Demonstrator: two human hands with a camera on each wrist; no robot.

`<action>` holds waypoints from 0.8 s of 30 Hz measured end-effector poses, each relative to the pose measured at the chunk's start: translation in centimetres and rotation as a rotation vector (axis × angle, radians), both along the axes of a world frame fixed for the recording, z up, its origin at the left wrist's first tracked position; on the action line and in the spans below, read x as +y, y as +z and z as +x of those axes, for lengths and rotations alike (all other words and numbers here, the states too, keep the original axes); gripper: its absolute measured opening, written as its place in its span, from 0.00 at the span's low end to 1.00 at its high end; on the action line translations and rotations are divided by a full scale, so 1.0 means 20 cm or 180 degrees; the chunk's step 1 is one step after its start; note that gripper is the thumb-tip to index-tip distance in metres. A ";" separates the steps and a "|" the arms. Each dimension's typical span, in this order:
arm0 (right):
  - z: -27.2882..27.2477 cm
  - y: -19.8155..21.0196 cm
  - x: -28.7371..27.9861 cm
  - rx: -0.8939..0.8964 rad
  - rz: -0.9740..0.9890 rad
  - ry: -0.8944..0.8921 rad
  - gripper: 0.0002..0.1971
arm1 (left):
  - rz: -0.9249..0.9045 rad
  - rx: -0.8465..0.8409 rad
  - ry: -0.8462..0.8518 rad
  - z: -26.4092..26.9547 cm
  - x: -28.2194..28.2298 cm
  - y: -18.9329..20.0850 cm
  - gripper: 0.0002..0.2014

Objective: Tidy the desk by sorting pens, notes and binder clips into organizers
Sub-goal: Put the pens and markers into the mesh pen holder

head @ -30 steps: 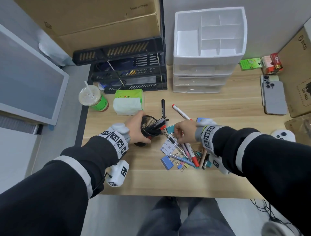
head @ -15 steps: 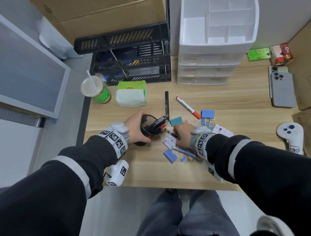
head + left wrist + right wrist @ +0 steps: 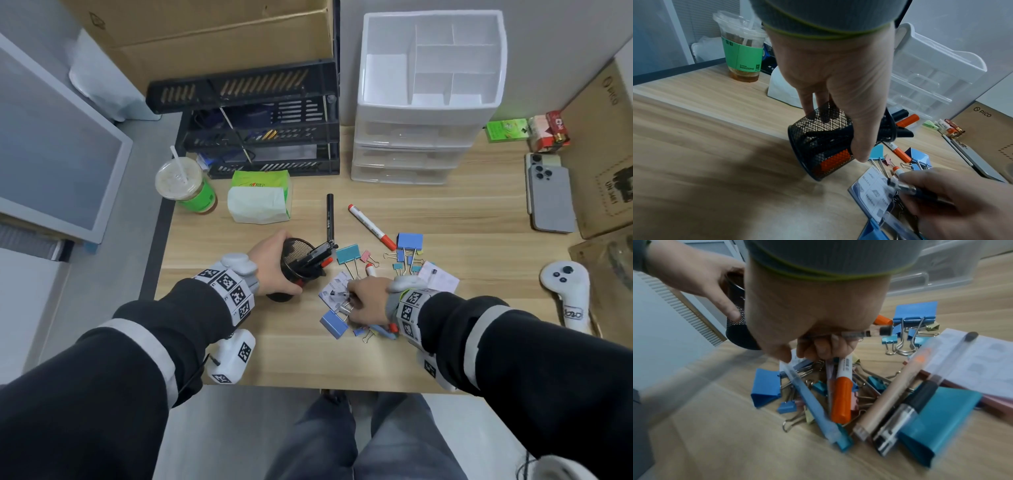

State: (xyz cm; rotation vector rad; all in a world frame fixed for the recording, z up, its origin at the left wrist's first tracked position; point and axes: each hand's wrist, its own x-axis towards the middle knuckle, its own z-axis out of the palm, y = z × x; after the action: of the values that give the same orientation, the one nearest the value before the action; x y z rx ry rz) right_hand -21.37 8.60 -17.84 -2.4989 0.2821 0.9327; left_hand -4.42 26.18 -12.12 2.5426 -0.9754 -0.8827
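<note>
On the desk [image 3: 479,219], right hand [image 3: 368,301] pinches a clear pen [image 3: 859,334] over clips.

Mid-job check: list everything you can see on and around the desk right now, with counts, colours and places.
mesh pen cup: one, black, tilted, holding several pens, desk centre-left
loose markers: a black marker and a white marker with red cap, beyond the pile
binder clips: many, blue, teal, pink, yellow, scattered around the right hand
note pads: two, white printed, in the pile
drawer organizer: one, white, back centre
tray rack: one, black, back left
tissue pack: one, green and white
drink cup: one, green sleeve
phones: two, stacked, right
controller: one, white, right edge
left hand: grips the pen cup
right hand: pinches a clear pen over the pile
</note>
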 end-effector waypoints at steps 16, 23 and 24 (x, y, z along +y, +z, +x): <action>-0.02 0.04 -0.22 -0.0293 -0.0146 -0.1077 0.12 | 0.0052 0.0017 0.0002 -0.02 -0.03 0.00 0.50; -0.06 0.04 -0.17 -0.0391 -0.0174 -0.0681 0.12 | 0.0051 0.0050 -0.0030 -0.06 -0.06 0.00 0.48; -0.06 0.03 -0.14 -0.0367 -0.0265 -0.0606 0.12 | 0.0050 0.0045 -0.0031 -0.06 -0.06 0.00 0.47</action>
State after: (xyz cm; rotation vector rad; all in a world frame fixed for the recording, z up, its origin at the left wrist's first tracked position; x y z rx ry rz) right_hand -22.60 5.76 -17.33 -2.5358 0.5205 0.7116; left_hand -5.65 25.05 -12.16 2.5432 -0.9811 -0.9133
